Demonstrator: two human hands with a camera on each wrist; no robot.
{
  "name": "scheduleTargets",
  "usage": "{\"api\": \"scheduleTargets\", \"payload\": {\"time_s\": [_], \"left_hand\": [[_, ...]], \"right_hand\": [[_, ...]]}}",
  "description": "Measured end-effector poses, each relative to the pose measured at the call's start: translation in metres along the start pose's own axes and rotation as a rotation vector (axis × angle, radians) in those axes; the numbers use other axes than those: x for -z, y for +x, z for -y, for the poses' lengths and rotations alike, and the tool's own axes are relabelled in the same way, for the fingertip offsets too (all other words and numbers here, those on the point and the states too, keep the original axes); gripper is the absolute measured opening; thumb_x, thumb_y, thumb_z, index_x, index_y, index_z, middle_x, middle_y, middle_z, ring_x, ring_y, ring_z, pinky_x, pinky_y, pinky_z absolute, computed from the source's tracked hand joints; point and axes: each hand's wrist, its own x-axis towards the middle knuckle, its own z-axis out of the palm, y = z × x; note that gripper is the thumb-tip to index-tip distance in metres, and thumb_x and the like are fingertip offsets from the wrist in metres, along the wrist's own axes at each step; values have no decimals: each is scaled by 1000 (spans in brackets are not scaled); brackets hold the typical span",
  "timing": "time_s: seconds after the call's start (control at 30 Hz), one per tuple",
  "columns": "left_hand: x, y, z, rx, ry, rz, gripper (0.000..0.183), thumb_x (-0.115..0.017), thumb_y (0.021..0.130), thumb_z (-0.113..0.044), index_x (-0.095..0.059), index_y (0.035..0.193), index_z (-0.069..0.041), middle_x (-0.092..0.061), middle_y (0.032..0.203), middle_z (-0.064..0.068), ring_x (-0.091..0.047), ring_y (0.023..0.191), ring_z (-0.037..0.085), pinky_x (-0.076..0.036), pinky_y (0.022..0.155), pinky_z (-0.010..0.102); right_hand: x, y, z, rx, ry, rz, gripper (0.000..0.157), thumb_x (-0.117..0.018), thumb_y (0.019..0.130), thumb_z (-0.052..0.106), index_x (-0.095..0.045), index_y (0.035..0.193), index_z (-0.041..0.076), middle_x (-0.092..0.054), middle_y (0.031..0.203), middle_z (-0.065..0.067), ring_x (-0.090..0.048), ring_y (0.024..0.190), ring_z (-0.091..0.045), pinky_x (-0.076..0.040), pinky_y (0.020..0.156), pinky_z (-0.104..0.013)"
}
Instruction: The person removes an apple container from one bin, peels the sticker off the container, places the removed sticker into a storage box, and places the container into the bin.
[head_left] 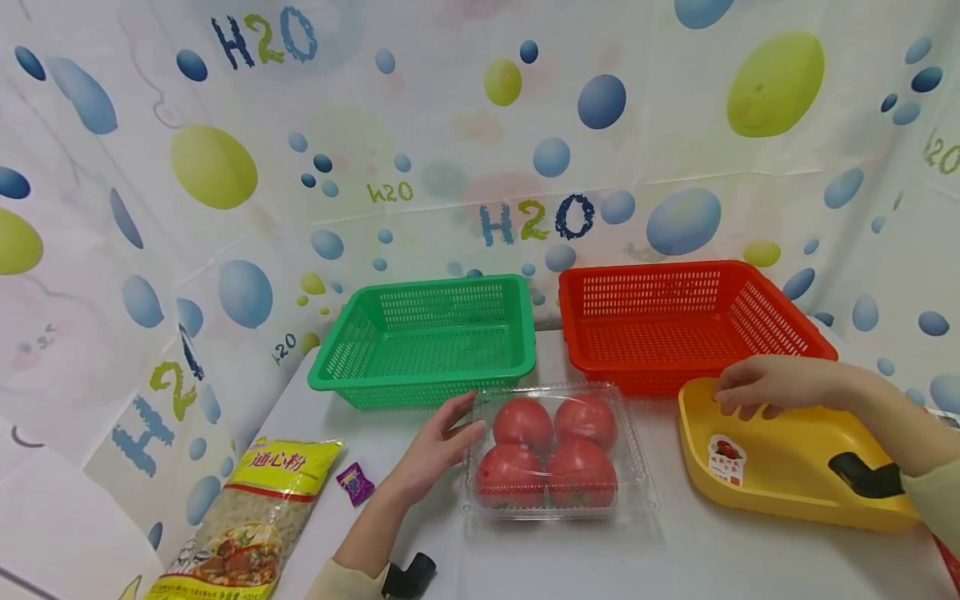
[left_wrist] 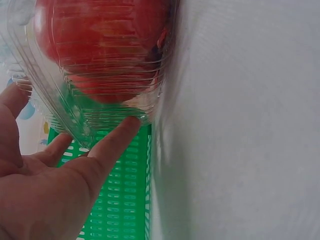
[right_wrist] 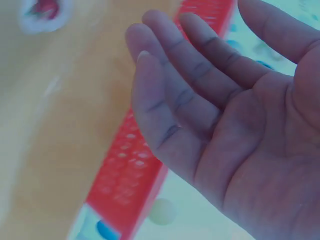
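A clear plastic clamshell box of red tomatoes sits on the white table. My left hand is at its left side, with fingers extended along the plastic. In the left wrist view, the left hand has a fingertip against the lower side of the box. Above the yellow tray is my right hand, its fingers loosely bent. The right wrist view shows the palm of the right hand with nothing in it.
A green basket and a red basket stand at the back. At the left lie a bag of pasta and a small purple packet. A sticker is on the tray's inside.
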Motion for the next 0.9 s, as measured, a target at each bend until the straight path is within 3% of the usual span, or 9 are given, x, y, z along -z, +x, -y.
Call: {"api": "scheduleTargets", "payload": {"time_s": [0.17,0.57,0.7,0.9], "left_hand": [[-1,0,-2,0,0,2,64,-62,102,-26,-33,157,-10,-28,161,22,-36,141,46,-40,105,62],[-2,-1,-1,-3,4,-21,66,-61,103,-28,-30,159,-10,-27,160,24,-34,140,49,-40,105,62],[-3,-3,0,7,19,-37,69,-60,103,-31,-26,160,-10,-27,160,26,-32,141,50,-38,105,63],[-2,-7,1,11,-12,-55,70,-57,105,-28,-19,161,-10,-29,159,25,-32,142,48,-40,105,61]], "right_hand": [[-5,-2,19,79,29,-78,45,-66,99,28,-58,133,-1,-65,118,-10,-62,104,-28,-56,87,-36],[-43,18,52,247,225,-235,49,-67,98,26,-55,138,1,-62,128,-13,-61,113,-35,-55,92,-40],[-61,22,54,260,286,-298,56,-67,98,27,-49,143,0,-57,135,-17,-57,118,-36,-53,95,-48],[-96,29,57,186,377,-363,68,-69,96,35,-39,149,5,-48,144,-17,-50,127,-36,-49,99,-53]]}}
